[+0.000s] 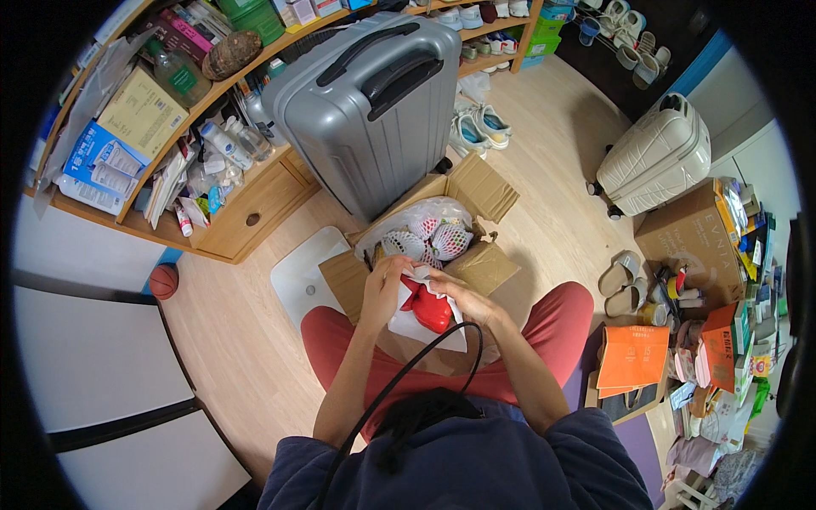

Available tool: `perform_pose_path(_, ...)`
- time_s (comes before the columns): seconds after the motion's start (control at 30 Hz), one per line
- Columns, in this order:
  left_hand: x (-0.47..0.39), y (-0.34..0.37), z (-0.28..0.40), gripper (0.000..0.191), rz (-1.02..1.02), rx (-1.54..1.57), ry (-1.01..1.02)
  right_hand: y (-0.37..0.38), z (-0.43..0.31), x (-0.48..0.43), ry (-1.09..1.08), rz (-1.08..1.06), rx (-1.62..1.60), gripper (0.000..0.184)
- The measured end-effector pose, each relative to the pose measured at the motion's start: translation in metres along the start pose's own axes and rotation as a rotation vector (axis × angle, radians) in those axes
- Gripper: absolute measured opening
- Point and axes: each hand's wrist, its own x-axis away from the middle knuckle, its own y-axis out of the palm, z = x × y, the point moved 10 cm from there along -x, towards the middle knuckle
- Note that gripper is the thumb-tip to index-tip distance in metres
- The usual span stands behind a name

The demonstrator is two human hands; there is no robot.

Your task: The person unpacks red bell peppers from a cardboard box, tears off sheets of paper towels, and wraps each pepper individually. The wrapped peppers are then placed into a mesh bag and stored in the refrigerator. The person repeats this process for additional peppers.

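Note:
Both hands are at a glossy red object (432,311) lying in white tissue paper (428,341), close to my lap. My left hand (384,288) grips the paper at its upper left, fingertips near its top edge. My right hand (470,298) holds the upper right side, its fingers bent over the paper. What the red thing is cannot be told for sure; it has two red parts. Just beyond the hands stands an open cardboard box (482,264) with its flaps folded out. Inside it, several round items in foam fruit nets (451,241) rest within clear plastic wrap (440,207).
A grey hard-shell suitcase (389,115) stands right behind the box. A white plastic lid or tray (310,271) lies to its left. Wooden shelves (255,220) rise at the upper left. Sandals (621,284), an orange paper bag (631,357) and a white suitcase (663,156) are at right.

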Motion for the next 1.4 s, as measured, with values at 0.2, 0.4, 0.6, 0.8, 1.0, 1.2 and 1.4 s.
perform_pose_path(0.2,-0.003,0.027,0.015,0.037,-0.107,-0.275,0.042,0.007,-0.012,-0.001,-0.063,0.041,0.239,0.066)
perform_pose_path(0.4,-0.005,0.028,0.001,0.031,0.065,-0.262,0.108,0.003,0.002,0.001,0.002,0.133,-0.058,0.066)
perform_pose_path(0.6,-0.048,0.026,-0.077,0.039,0.098,-0.215,-0.077,-0.049,0.025,-0.040,-0.150,0.384,-0.293,0.048)
perform_pose_path(0.8,-0.013,-0.011,-0.097,0.033,0.269,-0.243,-0.189,-0.093,-0.025,-0.036,-0.315,0.475,-0.298,0.048)
perform_pose_path(1.0,0.107,0.054,-0.122,0.033,-0.713,-0.306,-0.493,-0.143,-0.017,0.004,-0.345,0.551,-0.368,0.050)
perform_pose_path(1.2,0.172,0.112,-0.226,0.054,-1.084,-0.773,-0.228,-0.162,-0.001,0.019,-0.397,0.593,-0.509,0.056)
perform_pose_path(1.4,0.213,0.187,-0.285,0.066,-1.174,-1.103,0.285,-0.175,-0.001,0.050,-0.364,0.640,-0.459,0.048)
